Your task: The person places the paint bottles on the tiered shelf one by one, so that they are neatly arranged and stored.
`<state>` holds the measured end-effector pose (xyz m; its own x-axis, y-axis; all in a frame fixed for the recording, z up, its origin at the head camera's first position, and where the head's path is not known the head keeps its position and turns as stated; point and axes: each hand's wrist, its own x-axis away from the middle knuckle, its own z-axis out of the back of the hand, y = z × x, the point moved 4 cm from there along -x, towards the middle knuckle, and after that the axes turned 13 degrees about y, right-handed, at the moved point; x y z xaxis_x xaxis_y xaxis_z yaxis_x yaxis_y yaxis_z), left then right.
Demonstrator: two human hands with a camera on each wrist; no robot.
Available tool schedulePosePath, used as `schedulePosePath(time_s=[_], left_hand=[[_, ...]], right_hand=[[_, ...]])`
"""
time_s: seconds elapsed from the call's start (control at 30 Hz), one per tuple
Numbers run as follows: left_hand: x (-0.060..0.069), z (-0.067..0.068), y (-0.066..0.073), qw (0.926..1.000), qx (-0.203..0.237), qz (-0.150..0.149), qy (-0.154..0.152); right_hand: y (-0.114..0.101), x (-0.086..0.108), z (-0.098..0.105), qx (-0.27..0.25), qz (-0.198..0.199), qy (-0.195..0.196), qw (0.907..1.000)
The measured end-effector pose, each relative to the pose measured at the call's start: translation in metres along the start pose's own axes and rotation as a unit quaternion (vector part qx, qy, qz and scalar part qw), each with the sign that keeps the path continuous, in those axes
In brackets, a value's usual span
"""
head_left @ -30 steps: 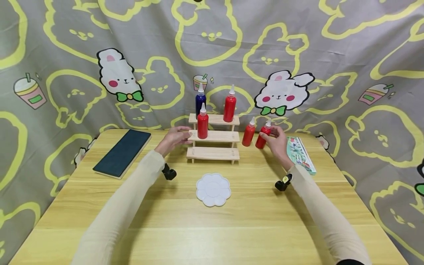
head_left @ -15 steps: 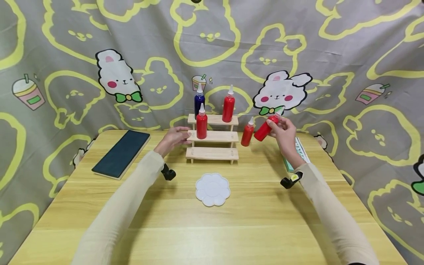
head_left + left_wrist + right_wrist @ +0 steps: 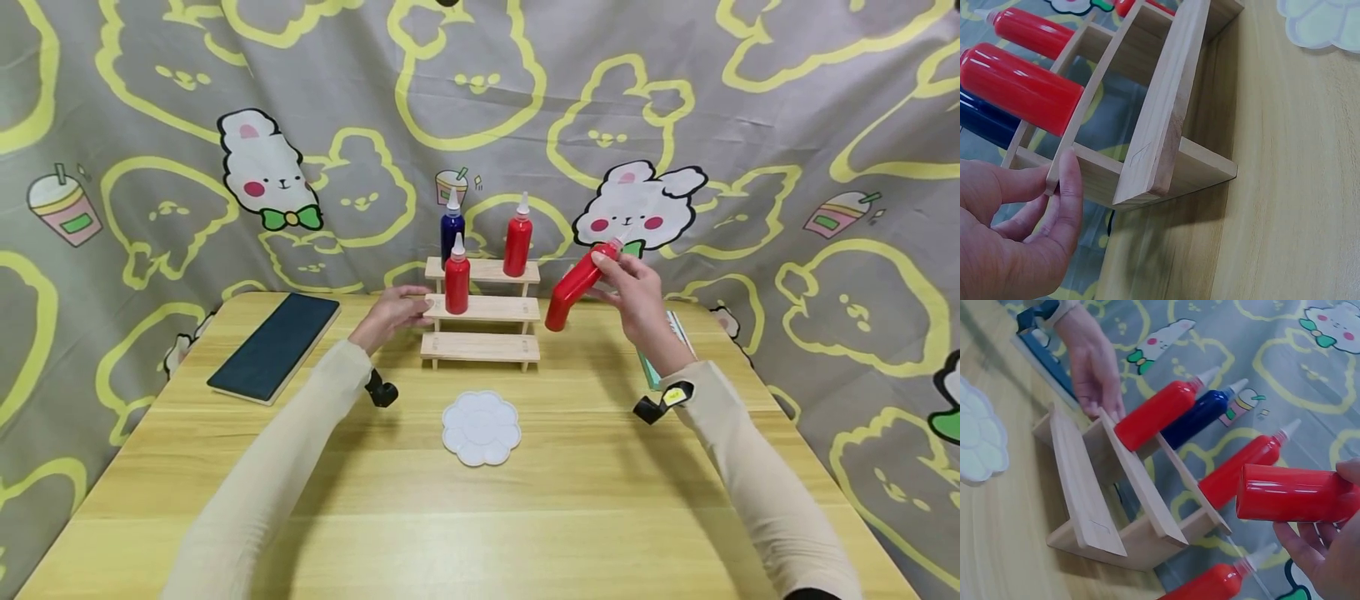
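Note:
My left hand (image 3: 393, 317) pinches the left end of the middle step of a three-step wooden rack (image 3: 1163, 125) between thumb and fingers. My right hand (image 3: 636, 296) holds a red squeeze bottle (image 3: 1297, 492) with a white nozzle, tilted and raised off the table, its base pointing left. Behind it in the head view, another red bottle (image 3: 557, 315) stands on the table, mostly hidden. On the rack's middle step stands a red bottle (image 3: 457, 285). The top step carries a blue bottle (image 3: 452, 229) at left and a red bottle (image 3: 517, 247) at right.
A white flower-shaped palette (image 3: 482, 428) lies in front of the rack. To the left is a dark-covered book (image 3: 276, 348). A green-and-white flat box (image 3: 651, 372) lies partly behind my right wrist. A patterned curtain (image 3: 360, 83) hangs behind the table.
My right hand has lifted the red bottle from the table, tilted it and moved it left toward the rack. My left hand stays on the middle step.

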<state>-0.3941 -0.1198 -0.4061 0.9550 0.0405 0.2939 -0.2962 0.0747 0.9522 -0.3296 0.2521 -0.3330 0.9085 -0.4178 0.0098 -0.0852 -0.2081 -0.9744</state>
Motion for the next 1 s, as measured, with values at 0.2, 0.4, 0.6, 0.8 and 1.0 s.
schedulePosePath(time_s=[0.2,0.4,0.6,0.8,1.0], left_hand=[[0.000,0.000,0.000,1.0000,0.001,0.001,0.001],[0.000,-0.001,0.000,1.0000,0.006,0.000,-0.001],[-0.001,-0.001,0.000,0.9999,0.013,0.000,0.002],[-0.001,-0.001,0.000,0.9999,0.012,0.001,0.006],[0.001,-0.001,0.001,1.0000,0.004,0.000,0.005]], right_hand=[[0.010,0.000,-0.022,0.026,0.045,-0.007,0.9986],[0.021,0.002,-0.048,0.079,0.108,-0.024,0.9906],[0.032,0.006,-0.072,0.139,0.159,-0.033,0.9769],[0.048,0.007,-0.092,0.172,0.199,-0.051,0.9635],[0.054,0.014,-0.104,0.200,0.267,-0.066,0.9403]])
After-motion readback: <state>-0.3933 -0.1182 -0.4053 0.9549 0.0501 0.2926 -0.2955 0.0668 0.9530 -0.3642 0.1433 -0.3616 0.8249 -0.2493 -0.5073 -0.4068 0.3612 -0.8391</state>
